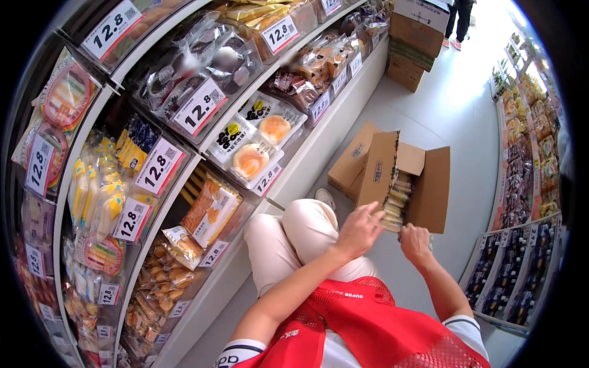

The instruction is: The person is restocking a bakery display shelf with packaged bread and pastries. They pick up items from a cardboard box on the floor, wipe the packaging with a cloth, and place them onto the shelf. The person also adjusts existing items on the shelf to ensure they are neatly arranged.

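Observation:
An open cardboard box [429,196] stands on the floor in front of my knees, its flaps folded out. Inside it is a row of small wrapped packets [399,199], packed upright side by side. My left hand [361,230] hovers at the box's near left side, fingers stretched out and slightly blurred, with nothing seen in them. By the near edge of the box, my right hand [416,243] is closed in a fist. A pale greenish bit shows beside its fingers, but what it grips is mostly hidden.
Shelves of bagged snacks and pastries with price tags [200,105] rise along the left. Stacked cartons [412,40] stand at the far end, near a person's legs [459,21]. Snack racks [518,153] and a low bin of dark packages [512,270] line the right.

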